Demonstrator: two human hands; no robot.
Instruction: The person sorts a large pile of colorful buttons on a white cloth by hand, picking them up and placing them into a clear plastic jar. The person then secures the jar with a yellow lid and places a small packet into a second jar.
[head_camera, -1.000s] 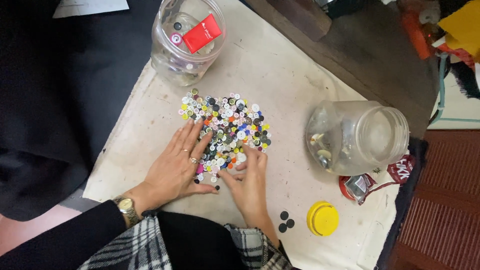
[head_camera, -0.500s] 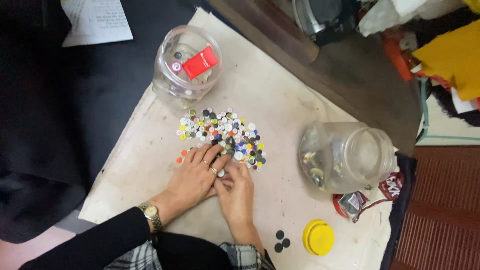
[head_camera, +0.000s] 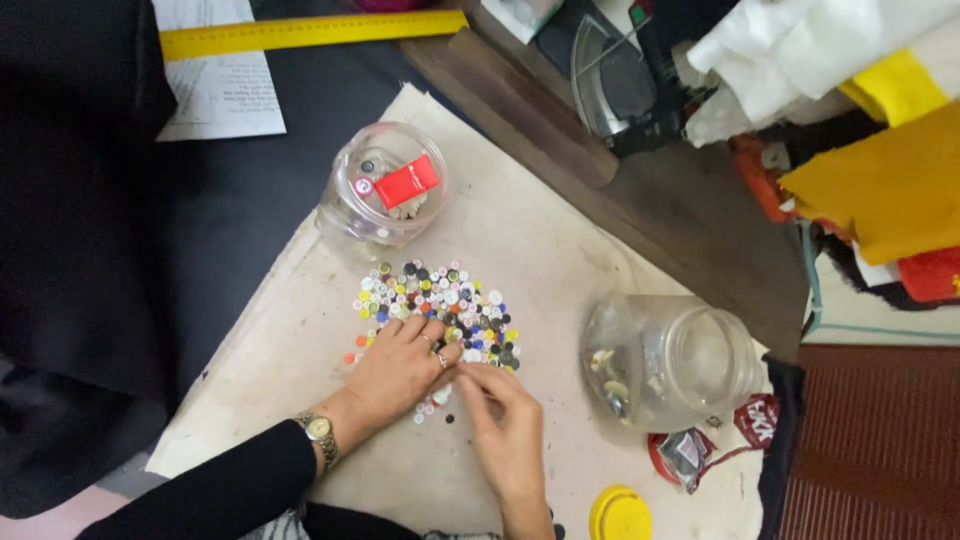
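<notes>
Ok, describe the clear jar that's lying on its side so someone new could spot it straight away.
Start at the pale cloth sheet and its heap of small coloured buttons under the two hands. Right of the heap lies the clear jar, mouth open, nearly empty. The other clear jar stands upright beyond the heap, holding a red card.

A sewing or tailoring workroom is shown, seen from above. A pale cloth-covered worktable (head_camera: 560, 250) is spread with a heap of mixed coloured buttons (head_camera: 440, 305). Two clear plastic jars (head_camera: 385, 195) holding more buttons are set on it, one lying on its side. A yellow ruler (head_camera: 310, 32) and a paper sheet (head_camera: 215, 85) lie on dark fabric (head_camera: 80, 200). A clothes iron (head_camera: 620, 85) is placed on a wooden bench beside folded yellow, white and red fabrics (head_camera: 890, 180).
</notes>
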